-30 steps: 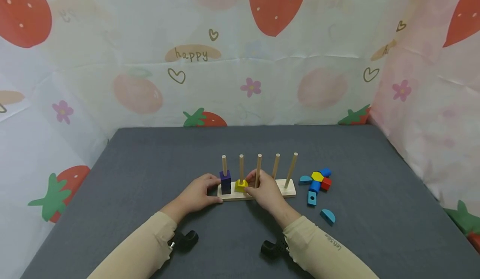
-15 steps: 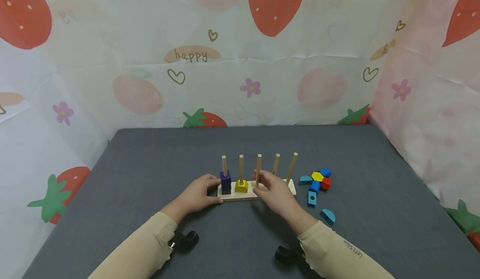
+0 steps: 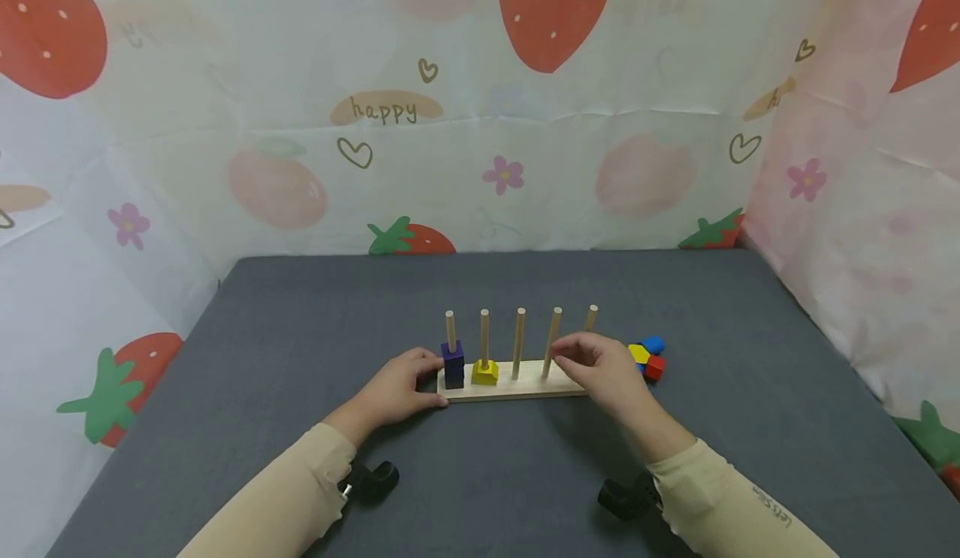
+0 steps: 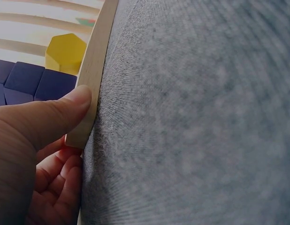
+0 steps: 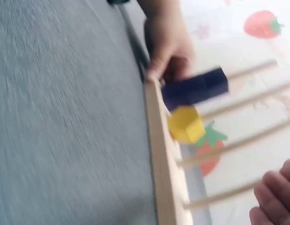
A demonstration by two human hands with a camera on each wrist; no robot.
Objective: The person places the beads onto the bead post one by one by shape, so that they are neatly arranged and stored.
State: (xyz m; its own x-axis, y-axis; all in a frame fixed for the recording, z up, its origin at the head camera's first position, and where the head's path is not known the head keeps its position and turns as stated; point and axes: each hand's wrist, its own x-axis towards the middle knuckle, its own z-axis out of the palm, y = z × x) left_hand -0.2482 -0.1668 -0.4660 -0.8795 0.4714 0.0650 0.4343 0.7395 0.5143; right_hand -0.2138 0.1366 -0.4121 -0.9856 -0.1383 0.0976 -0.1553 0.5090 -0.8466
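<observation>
A wooden peg board [image 3: 528, 384] with several upright pegs stands on the dark cloth. Stacked purple blocks [image 3: 453, 366] sit on its leftmost peg, and one yellow block [image 3: 485, 373] is at the bottom of the second. My left hand [image 3: 397, 387] grips the board's left end; in the left wrist view its thumb [image 4: 72, 104] lies on the board's edge [image 4: 94, 65] with the fingers at the end. Holding nothing, my right hand [image 3: 606, 370] is in front of the board's right end, its fingers [image 5: 276, 194] loosely bent beside the pegs in the right wrist view.
Right of the board lie loose blocks, partly hidden by my right hand: a red one [image 3: 655, 367], a blue one [image 3: 652, 344] and a yellow one [image 3: 638, 353]. A patterned cloth wall [image 3: 480, 183] rises behind the grey table [image 3: 360, 299].
My right hand has left the yellow block on the second peg and moved right along the board, now covering some loose blocks. The left hand has stayed at the board's left end.
</observation>
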